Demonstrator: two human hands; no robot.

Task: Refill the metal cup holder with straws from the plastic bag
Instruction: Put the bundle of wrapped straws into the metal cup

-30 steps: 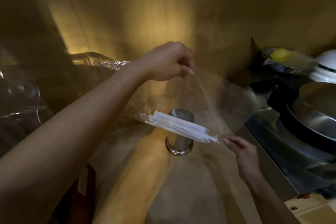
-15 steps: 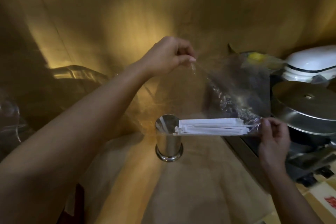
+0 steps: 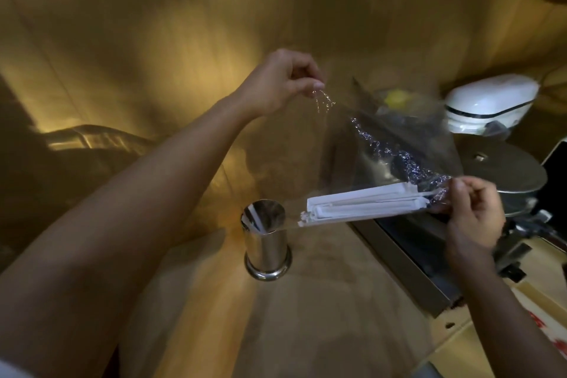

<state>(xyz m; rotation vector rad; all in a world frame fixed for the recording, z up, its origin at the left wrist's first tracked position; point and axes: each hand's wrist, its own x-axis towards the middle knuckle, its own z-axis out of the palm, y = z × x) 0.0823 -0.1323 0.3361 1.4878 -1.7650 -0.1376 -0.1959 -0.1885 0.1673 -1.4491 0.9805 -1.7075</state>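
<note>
Here the plastic bag (image 3: 395, 144) of straws (image 3: 362, 207) hangs between both hands.

Dim warm yellow light, deep shadows, soft blur, wide-angle edge distortion

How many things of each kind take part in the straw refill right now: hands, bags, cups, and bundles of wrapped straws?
Hands: 2, left and right, each pinching the bag
Bag: 1, clear plastic
Cup: 1, metal, upright
Straw bundle: 1, white, inside the bag; single straws too packed to count
Total: 5
</note>
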